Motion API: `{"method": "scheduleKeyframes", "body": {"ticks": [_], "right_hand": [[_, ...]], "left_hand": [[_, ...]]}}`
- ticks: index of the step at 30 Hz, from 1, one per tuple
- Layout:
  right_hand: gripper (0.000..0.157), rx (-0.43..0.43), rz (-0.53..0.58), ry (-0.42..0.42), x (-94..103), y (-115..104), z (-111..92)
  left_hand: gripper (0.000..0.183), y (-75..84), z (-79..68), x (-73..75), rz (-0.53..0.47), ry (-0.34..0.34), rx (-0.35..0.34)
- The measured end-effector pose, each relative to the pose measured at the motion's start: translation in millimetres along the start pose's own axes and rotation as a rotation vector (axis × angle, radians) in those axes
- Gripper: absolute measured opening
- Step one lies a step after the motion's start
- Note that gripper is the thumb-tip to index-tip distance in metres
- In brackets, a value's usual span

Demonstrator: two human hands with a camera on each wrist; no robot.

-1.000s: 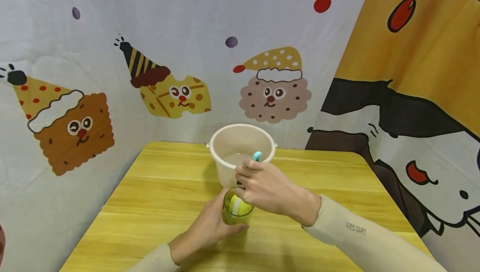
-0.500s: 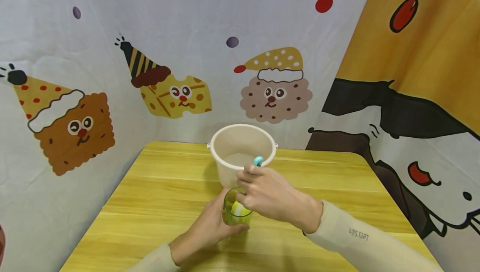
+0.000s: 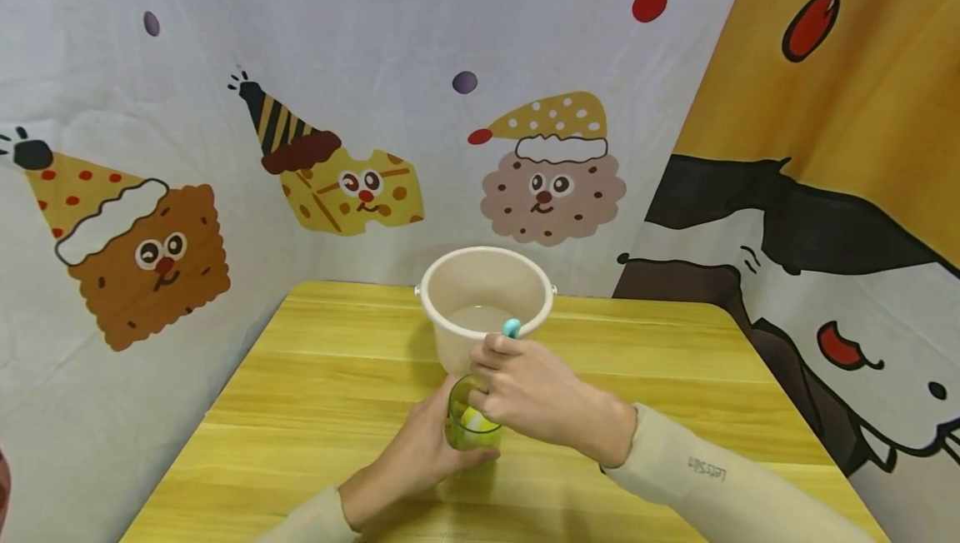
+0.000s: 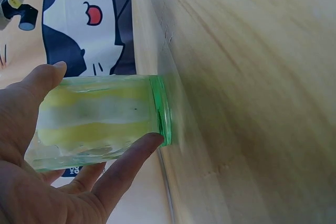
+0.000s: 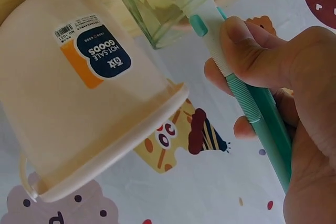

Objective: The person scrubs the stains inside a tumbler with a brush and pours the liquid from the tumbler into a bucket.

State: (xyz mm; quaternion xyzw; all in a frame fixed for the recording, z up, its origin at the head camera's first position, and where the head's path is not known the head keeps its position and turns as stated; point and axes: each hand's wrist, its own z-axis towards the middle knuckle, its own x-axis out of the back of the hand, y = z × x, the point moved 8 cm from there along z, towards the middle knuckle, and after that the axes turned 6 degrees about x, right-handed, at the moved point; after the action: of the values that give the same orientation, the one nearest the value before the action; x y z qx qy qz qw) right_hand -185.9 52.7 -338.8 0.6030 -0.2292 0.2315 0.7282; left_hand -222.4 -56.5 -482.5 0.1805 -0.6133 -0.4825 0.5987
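Observation:
My left hand holds a clear green-tinted glass upright on the table, with thumb and fingers around its sides. Inside the glass is the yellow and white sponge head of a cup brush; in the left wrist view it shows through the wall and fills much of the glass. Above the rim, my right hand grips the brush's teal and white handle, whose teal end sticks out over the fist. In the head view the right hand hides most of the handle.
Just beyond the glass stands a cream bucket with a label, close to the right hand. Everything rests on a wood-grain table. A cartoon-printed cloth hangs behind and at the sides.
My right hand has lowered slightly with the brush, and the sponge head sits deeper in the glass. The left hand and the glass have stayed in place.

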Motion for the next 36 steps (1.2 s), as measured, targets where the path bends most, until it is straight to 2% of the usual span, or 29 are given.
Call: {"method": "scheduleKeyframes", "body": {"ticks": [21, 29, 36], "right_hand": [[0.017, -0.016, -0.005, 0.006, -14.9, -6.2, 3.3], [0.019, -0.015, 0.006, -0.018, -20.8, -9.6, 4.0], [0.019, -0.019, 0.012, -0.016, -22.8, -11.7, 1.1]], "left_hand": [[0.103, 2.5, 0.4, -0.2, 0.014, 0.005, -0.029], [0.104, 2.6, 1.0, 0.0, 0.027, 0.012, -0.04], [0.102, 1.3, 1.3, -0.7, 0.02, 0.018, -0.023]]}}
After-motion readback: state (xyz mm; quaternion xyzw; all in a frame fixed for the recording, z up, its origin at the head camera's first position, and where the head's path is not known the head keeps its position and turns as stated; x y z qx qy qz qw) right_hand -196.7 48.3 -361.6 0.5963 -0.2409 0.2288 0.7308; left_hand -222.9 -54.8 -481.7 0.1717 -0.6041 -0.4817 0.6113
